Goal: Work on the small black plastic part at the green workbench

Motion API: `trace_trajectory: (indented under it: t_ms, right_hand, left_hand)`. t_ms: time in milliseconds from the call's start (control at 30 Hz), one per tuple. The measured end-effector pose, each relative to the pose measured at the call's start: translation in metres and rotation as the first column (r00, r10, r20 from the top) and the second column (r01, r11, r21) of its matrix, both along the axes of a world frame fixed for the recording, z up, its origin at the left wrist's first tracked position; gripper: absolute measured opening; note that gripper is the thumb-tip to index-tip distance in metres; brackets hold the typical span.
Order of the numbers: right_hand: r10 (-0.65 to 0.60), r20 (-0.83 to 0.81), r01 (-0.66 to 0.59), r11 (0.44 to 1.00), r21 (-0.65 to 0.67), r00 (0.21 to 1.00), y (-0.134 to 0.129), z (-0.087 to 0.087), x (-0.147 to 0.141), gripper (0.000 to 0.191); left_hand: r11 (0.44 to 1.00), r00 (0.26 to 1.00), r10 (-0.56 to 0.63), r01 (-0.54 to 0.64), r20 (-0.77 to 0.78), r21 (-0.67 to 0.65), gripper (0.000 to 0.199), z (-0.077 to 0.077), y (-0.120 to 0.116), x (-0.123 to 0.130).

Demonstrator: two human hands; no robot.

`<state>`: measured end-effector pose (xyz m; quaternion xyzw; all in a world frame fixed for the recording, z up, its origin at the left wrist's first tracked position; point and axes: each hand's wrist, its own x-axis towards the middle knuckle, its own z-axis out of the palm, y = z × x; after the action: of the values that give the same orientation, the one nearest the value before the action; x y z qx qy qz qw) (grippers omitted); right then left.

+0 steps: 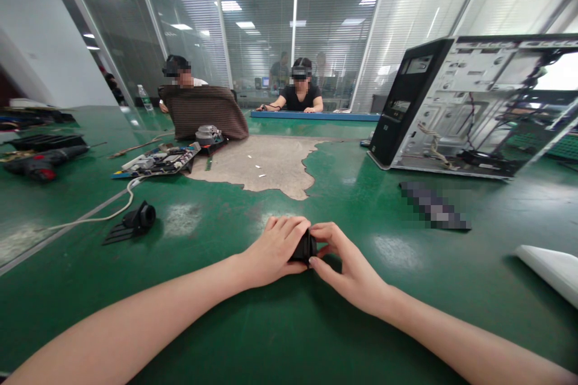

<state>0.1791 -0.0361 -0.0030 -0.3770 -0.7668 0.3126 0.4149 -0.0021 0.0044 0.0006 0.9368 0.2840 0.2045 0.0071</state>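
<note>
A small black part with a raised rim lies between my two hands, low over the green table. My left hand wraps over its left side, with the fingers on top and the thumb at the near edge. On the opposite side, my right hand pinches the rim between thumb and fingertips. Much of the part is covered by my fingers, so I cannot make out its exact kind. Farther left rests a black plastic piece with a round ring and flat slats.
An open computer case stands at the right. A circuit board, a white cable and a power drill lie left. A blurred-out flat object sits near the case. Two people wearing headsets are across the table.
</note>
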Motion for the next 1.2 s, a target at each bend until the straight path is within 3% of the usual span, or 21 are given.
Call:
trace_trajectory:
  t_ms: [167, 433, 700, 1100, 1200]
  right_hand:
    - [-0.018, -0.033, 0.017, 1.000, -0.015, 0.999, 0.0028, -0.0012, -0.0005, 0.017]
    - [-0.001, 0.005, 0.002, 0.991, -0.137, 1.000, 0.0001, 0.0007, 0.0001, 0.030]
    - [-0.009, 0.021, 0.008, 0.998, 0.060, 1.000, -0.0003, 0.0015, -0.0005, 0.024]
    - [-0.009, 0.019, 0.010, 0.997, -0.075, 1.000, 0.0003, 0.0011, -0.0007, 0.027]
    - [0.008, 0.016, -0.007, 0.998, -0.058, 1.000, -0.0009, 0.0008, -0.0006, 0.028]
  left_hand:
    - [1.000, 1.000, -0.005, 0.005, 0.013, -0.001, 0.061, -0.0005, -0.0002, 0.0006]
    - [1.000, 1.000, -0.005, 0.005, 0.012, -0.013, 0.059, -0.0008, 0.0003, 0.0003]
    - [1.000, 1.000, -0.005, 0.005, 0.017, -0.004, 0.061, 0.0003, -0.0007, 0.0003]
    - [1.000, 1.000, 0.004, -0.004, 0.010, -0.018, 0.060, -0.0004, 0.0003, 0.0009]
    - [1.000, 1.000, 0.005, -0.005, 0.008, -0.019, 0.060, 0.0002, -0.0002, 0.0007]
